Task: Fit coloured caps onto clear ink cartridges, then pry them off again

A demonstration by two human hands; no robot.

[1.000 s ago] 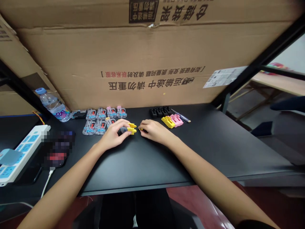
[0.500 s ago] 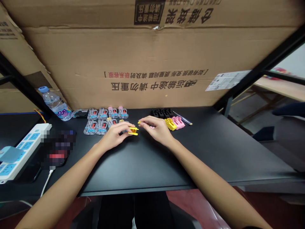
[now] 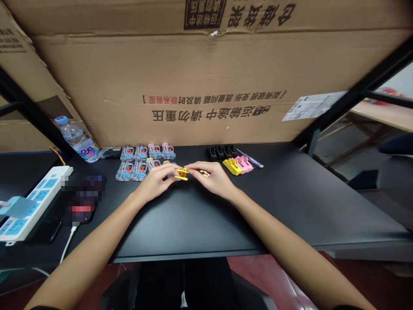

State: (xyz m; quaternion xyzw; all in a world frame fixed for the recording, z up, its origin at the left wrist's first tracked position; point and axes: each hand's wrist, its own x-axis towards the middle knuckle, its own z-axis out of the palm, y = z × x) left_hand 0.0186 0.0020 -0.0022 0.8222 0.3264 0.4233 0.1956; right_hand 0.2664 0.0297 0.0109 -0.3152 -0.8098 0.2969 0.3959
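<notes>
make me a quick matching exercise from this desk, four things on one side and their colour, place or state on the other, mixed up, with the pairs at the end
Things
1. left hand
2. bottle
3. power strip
4. pink parts

Descriptions
A. white and blue
B. right next to the row of yellow parts
C. holding a yellow part
D. transparent, with a blue cap

Pairs: 1-C, 2-D, 3-A, 4-B
</notes>
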